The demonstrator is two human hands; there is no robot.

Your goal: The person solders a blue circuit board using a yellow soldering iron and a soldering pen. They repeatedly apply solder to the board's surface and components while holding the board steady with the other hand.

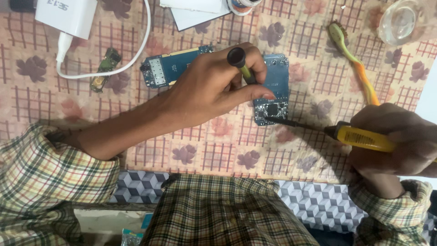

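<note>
Left hand [214, 89], centre of frame: grip pinched on a thin yellow-green tool with a black round cap [237, 59], held near upright; the index finger stretches right and its tip presses on the small blue circuit board [274, 89], pinning it flat. Tool tip is hidden behind the fingers, cannot tell where it lands.

Right hand [396, 139], right edge of frame: grip wrapped tight round the yellow handle of a soldering iron [362, 137]. Its dark shaft runs left and slightly up, tip touching the lower end of the board, at the silver shielded part with a black chip.

Board lies centre-right on the tabletop [214, 155], which is covered by a pinkish cloth with flower and grid print.

Left of the hand, partly under it, a second, longer blue circuit board [166, 70]. Further left, a small green board piece [104, 68]. Upper left of the frame: white charger block [68, 16] with a white cable [136, 54] looping down and right. Upper right: worn toothbrush [353, 59], green head and orange handle, lying diagonally; beyond it a clear glass dish [400, 20] in the corner. Top centre: white papers [195, 11].

Both forearms wear checked shirt sleeves [41, 182].
</note>
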